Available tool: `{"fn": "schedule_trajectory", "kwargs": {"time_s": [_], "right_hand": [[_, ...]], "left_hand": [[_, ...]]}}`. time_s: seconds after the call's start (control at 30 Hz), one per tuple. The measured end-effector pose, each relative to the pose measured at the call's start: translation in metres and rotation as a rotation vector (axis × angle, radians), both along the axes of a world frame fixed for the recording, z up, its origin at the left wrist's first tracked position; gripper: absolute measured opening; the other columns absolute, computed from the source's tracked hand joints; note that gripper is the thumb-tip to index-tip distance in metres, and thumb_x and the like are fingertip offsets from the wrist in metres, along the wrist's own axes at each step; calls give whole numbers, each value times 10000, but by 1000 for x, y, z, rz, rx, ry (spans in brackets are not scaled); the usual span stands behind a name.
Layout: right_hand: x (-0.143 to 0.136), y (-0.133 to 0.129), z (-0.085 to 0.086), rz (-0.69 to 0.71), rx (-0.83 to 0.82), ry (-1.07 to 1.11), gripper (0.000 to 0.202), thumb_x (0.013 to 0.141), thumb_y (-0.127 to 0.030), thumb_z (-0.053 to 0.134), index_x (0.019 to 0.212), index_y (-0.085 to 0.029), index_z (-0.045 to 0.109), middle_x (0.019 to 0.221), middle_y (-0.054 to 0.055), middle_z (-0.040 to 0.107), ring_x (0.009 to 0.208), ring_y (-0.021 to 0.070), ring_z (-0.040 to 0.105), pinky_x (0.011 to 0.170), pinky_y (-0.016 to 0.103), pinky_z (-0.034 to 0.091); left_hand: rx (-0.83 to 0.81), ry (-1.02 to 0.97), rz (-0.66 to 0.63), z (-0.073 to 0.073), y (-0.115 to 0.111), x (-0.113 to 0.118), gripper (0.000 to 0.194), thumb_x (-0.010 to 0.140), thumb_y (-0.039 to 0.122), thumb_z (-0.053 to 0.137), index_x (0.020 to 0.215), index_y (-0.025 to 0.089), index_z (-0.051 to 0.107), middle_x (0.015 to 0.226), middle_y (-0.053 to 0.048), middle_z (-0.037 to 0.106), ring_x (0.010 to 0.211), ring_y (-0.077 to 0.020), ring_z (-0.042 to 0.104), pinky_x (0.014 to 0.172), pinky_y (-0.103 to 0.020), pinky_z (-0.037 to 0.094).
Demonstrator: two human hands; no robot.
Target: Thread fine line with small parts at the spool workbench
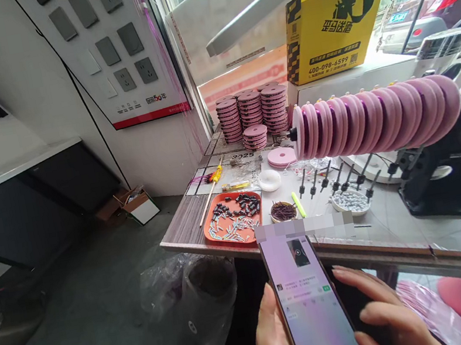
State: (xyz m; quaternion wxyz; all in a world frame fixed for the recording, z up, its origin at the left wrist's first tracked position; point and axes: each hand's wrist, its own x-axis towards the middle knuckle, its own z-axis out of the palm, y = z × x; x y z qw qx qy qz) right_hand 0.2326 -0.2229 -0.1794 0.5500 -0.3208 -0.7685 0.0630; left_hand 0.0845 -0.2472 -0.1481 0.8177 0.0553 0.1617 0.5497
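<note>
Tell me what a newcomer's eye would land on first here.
Probably the long row of pink discs, lined up side by side across the right half of the view. Next might come the bright yellow bag with dark handles, standing behind them at the upper right. Then the lit phone in the left hand, in the foreground near the bottom centre.

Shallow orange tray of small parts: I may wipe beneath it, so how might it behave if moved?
The shallow orange tray probably stays stiff, given its raised rim. The small black parts and thin silvery pieces would likely slide if it tilts, lying loose inside. Dragged nearer the grey table's front edge, it might tip off, being close.
</note>
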Motion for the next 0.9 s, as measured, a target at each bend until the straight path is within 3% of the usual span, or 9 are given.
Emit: {"fn": "schedule_trajectory", "kwargs": {"time_s": [0.2,0.53,0.7,0.9], "right_hand": [[-3,-4,-11,56,-87,29,62,907,-154,443,949,-198,433,1223,150,542,1135,263,523,897,393,458],[-1,-1,4,40,-15,11,49,922,-175,447,895,-214,436,958,83,680,1062,202,556,852,324,465],[1,-4,-5,68,-59,13,82,904,-150,463,917,-223,428,974,64,693,1095,204,537,869,334,451],[-4,-7,-13,57,-134,82,51,934,-184,452,920,-230,434,1010,67,682,1122,231,513,898,392,427]], "left_hand": [[-45,12,23,3,-2,1,508,798,497,575,1061,77,684,949,-130,727,828,-205,635,782,-292,422],[-13,86,36,-1,0,-1,549,811,518,537,1106,72,662,1004,-153,714,903,-248,628,830,-315,415],[-38,105,44,-7,0,-1,559,812,538,511,1103,87,667,986,-141,720,987,-287,608,935,-361,369],[-12,91,24,-10,0,-2,569,822,538,487,1134,91,650,1011,-148,712,1008,-295,601,952,-379,355]]}}
